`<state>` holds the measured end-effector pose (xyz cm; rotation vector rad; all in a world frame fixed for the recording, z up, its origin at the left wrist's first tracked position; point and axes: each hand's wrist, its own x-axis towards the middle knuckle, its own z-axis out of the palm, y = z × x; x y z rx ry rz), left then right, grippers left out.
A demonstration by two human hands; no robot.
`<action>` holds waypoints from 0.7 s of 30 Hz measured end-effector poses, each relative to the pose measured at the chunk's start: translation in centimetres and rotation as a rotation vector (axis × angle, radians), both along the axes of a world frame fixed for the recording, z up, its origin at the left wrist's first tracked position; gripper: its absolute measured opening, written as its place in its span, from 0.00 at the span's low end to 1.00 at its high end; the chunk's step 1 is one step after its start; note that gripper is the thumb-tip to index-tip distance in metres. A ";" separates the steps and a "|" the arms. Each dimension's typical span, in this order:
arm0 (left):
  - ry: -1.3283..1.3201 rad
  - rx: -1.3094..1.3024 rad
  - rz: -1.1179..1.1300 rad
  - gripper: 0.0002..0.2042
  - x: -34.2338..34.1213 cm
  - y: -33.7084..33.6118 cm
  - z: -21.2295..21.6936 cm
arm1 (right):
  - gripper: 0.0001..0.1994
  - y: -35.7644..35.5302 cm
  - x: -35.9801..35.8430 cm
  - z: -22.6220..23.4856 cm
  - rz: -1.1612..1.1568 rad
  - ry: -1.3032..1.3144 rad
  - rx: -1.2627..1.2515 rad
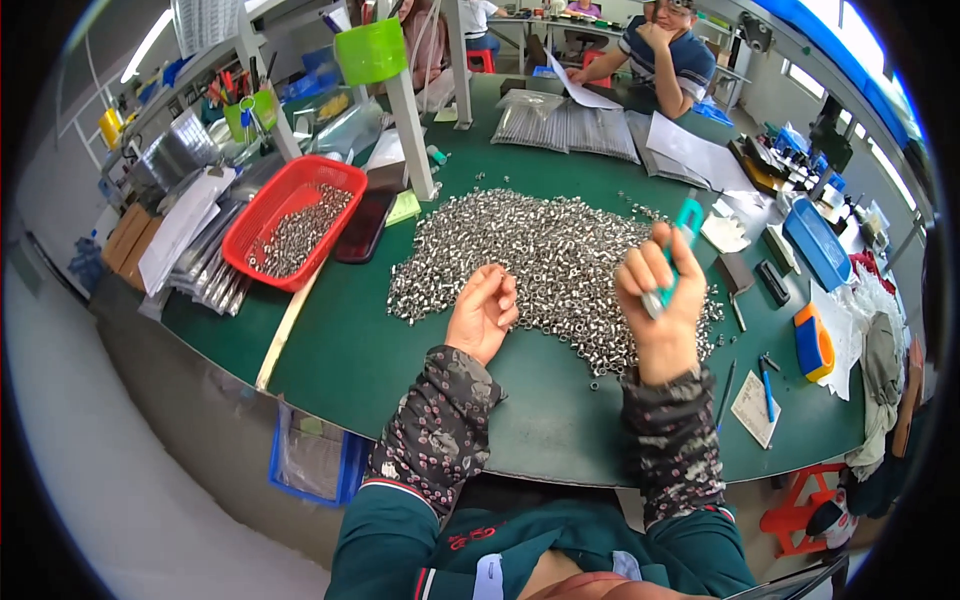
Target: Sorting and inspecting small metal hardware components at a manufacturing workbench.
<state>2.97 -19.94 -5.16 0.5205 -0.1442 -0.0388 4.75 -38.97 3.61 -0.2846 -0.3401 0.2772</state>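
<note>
A broad heap of small silver metal rings (520, 235) covers the middle of the green table. At its near left edge my left hand (484, 312) is raised with curled fingers, thumb against fingertips; whatever sits in that pinch is hidden or too small to name. My right hand (662, 295), slightly blurred, is wrapped round a teal-handled tool (688, 217) above the heap's right side. The handle points up and away, and a greyish end shows below the fist. The tool's exact kind does not show.
To the left, a red basket (352, 178) holds more rings beside a dark phone (366, 226). A white post (408, 130) rises behind. On the right are a blue tray (815, 240), a tape dispenser (815, 343) and pens. A person (660, 65) sits across the table.
</note>
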 end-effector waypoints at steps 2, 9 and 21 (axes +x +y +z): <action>0.000 -0.001 0.005 0.04 0.1 0.6 -0.2 | 0.11 -1.2 -1.1 -0.5 -0.046 -0.037 0.008; -0.009 0.045 0.018 0.05 0.6 0.4 -1.3 | 0.07 -4.6 -0.7 -3.8 -0.261 0.369 -0.131; -0.122 -0.383 0.175 0.09 0.1 5.1 0.6 | 0.22 -10.5 2.1 -3.6 -0.637 0.317 -0.111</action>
